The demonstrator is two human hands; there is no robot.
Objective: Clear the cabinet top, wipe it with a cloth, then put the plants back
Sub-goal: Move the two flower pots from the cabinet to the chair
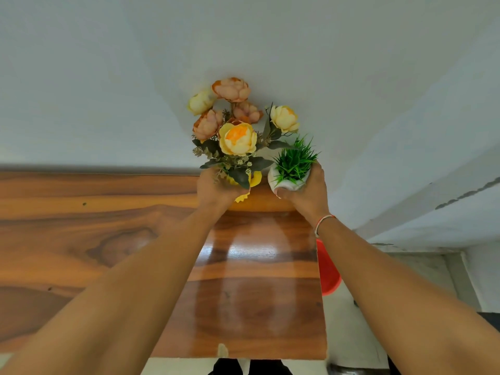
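Note:
A bunch of yellow and peach artificial flowers (237, 138) stands in a yellow pot (255, 178) at the far edge of the glossy wooden cabinet top (257, 280), against the wall. My left hand (213, 190) grips that pot from the left; the pot is mostly hidden by leaves and fingers. Just to its right is a small white pot of green grass (293, 165). My right hand (308, 190) curls round the white pot from the right and below. I cannot tell whether either pot rests on the wood or is lifted.
A wider wooden surface (67, 226) stretches to the left, at the same level. The white wall (243, 36) rises directly behind the plants. A red plastic object (327, 269) sits on the floor past the cabinet's right edge.

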